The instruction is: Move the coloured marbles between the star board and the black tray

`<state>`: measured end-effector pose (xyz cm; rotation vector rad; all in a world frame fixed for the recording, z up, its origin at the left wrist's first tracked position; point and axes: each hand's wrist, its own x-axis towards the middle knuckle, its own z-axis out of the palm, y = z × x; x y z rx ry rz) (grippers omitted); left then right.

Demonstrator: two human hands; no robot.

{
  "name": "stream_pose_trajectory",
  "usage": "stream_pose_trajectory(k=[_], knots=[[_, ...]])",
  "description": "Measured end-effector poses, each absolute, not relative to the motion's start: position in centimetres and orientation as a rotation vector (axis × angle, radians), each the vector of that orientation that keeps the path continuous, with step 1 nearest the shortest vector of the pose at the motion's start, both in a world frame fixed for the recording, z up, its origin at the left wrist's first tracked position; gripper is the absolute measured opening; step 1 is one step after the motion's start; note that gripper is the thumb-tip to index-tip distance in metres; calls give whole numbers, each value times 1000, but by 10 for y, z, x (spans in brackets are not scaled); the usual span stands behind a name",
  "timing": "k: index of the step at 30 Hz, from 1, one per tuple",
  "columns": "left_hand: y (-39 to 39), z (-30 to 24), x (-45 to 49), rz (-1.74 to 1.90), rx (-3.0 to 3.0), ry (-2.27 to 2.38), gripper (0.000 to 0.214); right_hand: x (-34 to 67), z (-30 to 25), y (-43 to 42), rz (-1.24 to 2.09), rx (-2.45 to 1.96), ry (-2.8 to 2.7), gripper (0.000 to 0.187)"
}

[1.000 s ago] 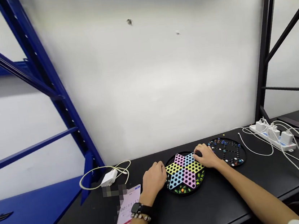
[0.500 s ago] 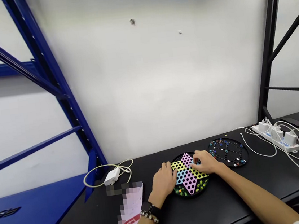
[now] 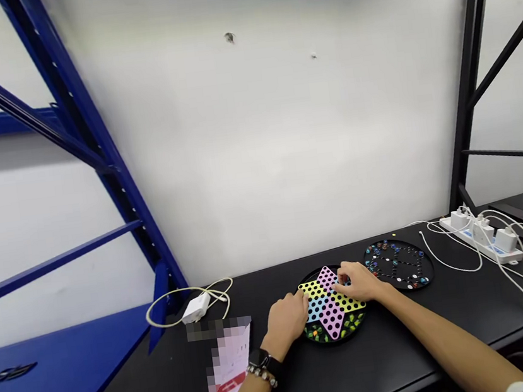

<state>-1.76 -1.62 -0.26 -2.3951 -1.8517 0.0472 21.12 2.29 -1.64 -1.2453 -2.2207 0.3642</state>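
Note:
A star-shaped Chinese checkers board, pink, yellow and blue with rows of black holes, lies on a round black tray. Green and yellow marbles show in the tray's gaps between the star points. At the star's left side, my left hand is closed, its fingertips and thumb on the board's edge; it wears a watch and a beaded bracelet. My right hand reaches over the upper right part, thumb and fingers bent together against the board. Whatever lies between those fingers is hidden.
A second round black tray with scattered marbles sits behind my right forearm. Farther right is a white power strip with chargers and trailing cables. A white charger with a looped cable and a pink-and-red printed sheet lie left.
My left hand has drawn its fingers together at the board's left edge. My right hand has barely moved, and the board stays in place.

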Motion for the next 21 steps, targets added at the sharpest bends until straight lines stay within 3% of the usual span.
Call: stream_pose_trajectory(k=[7,16,21], knots=[[-13,-1,-23,103,-2423,-1806,42,212,-18,25,376,-1253,-2219,25],[-12,5,-22,-65,-2298,-2002,42,213,-17,25,393,-1241,-2224,25],[-10,19,-21,-245,-2201,-2112,53,214,-18,25,353,-1230,-2229,24]])
